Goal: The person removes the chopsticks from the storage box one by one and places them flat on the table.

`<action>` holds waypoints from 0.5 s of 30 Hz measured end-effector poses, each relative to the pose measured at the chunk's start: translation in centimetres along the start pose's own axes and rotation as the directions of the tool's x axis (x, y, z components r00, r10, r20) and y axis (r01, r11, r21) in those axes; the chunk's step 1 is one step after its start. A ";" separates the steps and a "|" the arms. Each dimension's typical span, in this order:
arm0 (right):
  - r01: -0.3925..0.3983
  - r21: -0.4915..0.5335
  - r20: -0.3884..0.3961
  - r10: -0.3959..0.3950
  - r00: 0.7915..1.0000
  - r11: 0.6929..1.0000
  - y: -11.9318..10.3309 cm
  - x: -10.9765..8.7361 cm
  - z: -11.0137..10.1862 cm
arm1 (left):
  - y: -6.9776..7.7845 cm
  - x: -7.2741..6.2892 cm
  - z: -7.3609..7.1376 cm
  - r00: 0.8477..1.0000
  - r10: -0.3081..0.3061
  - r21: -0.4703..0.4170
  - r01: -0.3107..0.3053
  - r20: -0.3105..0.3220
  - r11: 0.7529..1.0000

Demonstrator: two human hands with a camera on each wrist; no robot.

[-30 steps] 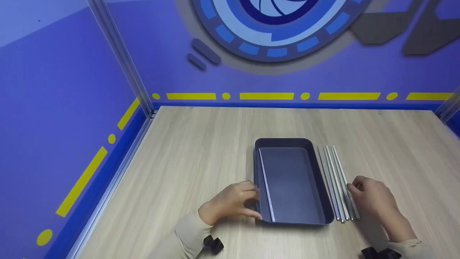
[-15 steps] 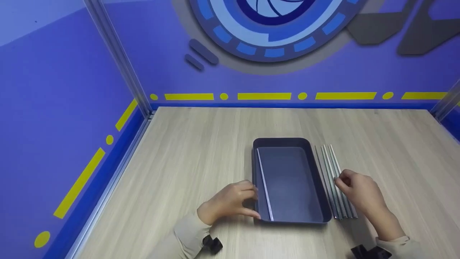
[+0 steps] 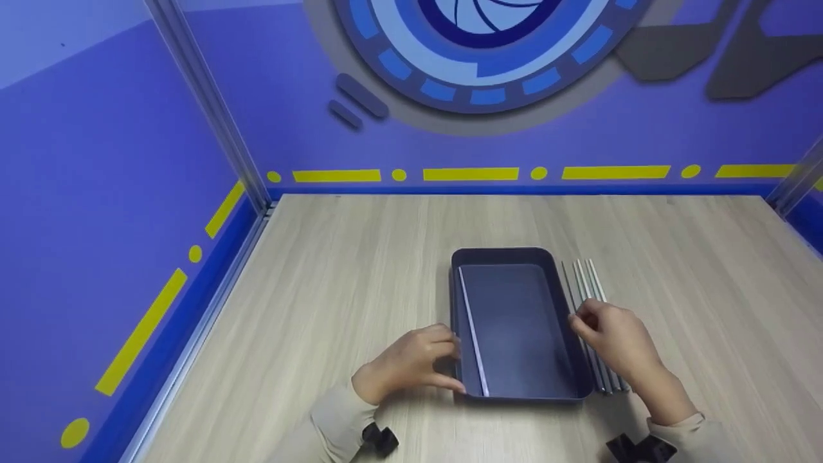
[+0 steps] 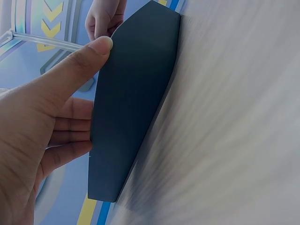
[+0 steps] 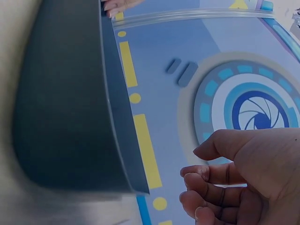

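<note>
A dark rectangular tray (image 3: 522, 400) lies on the table, with one metal chopstick (image 3: 472, 328) along the left side of its floor. My left hand (image 3: 411, 360) grips the tray at its near left corner; in the left wrist view the thumb (image 4: 101, 46) lies on the rim and the fingers go behind the wall. Several metal chopsticks (image 3: 596, 280) lie side by side along the tray's right wall. Over them is my right hand (image 3: 614, 337), fingertips right at the tray's right rim. Its fingers (image 5: 201, 183) are loosely curled with nothing between them and the thumb.
The wooden tabletop (image 3: 347, 257) surrounds the tray. A blue wall (image 3: 283, 141) with yellow marks stands at the back, and another panel (image 3: 116, 193) runs along the left. Each wrist carries a black mount (image 3: 380, 440).
My right hand has moved left from beside the chopsticks to over them, by the tray's rim. The chopsticks' near ends now lie closer together. My left hand stays put.
</note>
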State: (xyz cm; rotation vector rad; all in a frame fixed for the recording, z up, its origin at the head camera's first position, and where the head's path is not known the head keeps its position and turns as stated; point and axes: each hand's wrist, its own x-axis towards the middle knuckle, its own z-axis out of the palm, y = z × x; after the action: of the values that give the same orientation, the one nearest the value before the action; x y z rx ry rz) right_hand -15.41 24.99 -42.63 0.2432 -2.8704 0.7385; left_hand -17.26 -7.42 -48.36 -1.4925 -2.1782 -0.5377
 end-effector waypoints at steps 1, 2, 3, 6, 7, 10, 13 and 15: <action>0.004 0.000 0.001 -0.004 1.000 1.000 -0.1 0.0 0.1 | 0.0 0.0 0.0 1.000 0.004 0.000 -0.004 -0.004 1.000; 0.007 -0.002 0.002 -0.007 1.000 1.000 -0.3 0.1 0.2 | 0.0 0.0 0.0 1.000 0.007 -0.001 -0.007 -0.006 1.000; 0.012 -0.004 0.001 -0.012 1.000 1.000 -0.4 0.1 0.3 | 0.0 0.0 0.0 1.000 0.010 0.000 -0.010 -0.008 1.000; 0.026 -0.006 0.002 -0.026 1.000 1.000 -0.7 0.3 0.6 | 0.0 0.0 0.1 1.000 0.007 0.003 -0.007 -0.006 1.000; 0.027 -0.005 0.005 -0.027 1.000 1.000 -0.8 0.3 0.7 | 0.0 0.0 0.1 1.000 0.001 -0.002 -0.001 -0.001 1.000; 0.028 0.003 0.015 -0.028 1.000 1.000 -1.1 0.4 1.0 | 0.1 0.0 0.0 1.000 -0.013 -0.015 0.013 0.010 1.000; 0.030 0.011 0.027 -0.030 0.999 0.999 -1.4 0.5 1.3 | 0.1 0.0 -0.1 1.000 -0.021 -0.026 0.021 0.017 0.999; 0.038 0.011 0.028 -0.038 0.999 0.999 -1.6 0.6 1.6 | 0.1 0.0 -0.1 1.000 -0.018 -0.022 0.018 0.015 1.000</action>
State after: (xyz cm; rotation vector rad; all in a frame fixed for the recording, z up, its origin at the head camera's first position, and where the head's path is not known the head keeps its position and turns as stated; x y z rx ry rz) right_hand -15.90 22.77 -43.16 0.3109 -2.8800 0.7497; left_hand -17.18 -7.45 -48.32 -1.4942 -2.2054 -0.5607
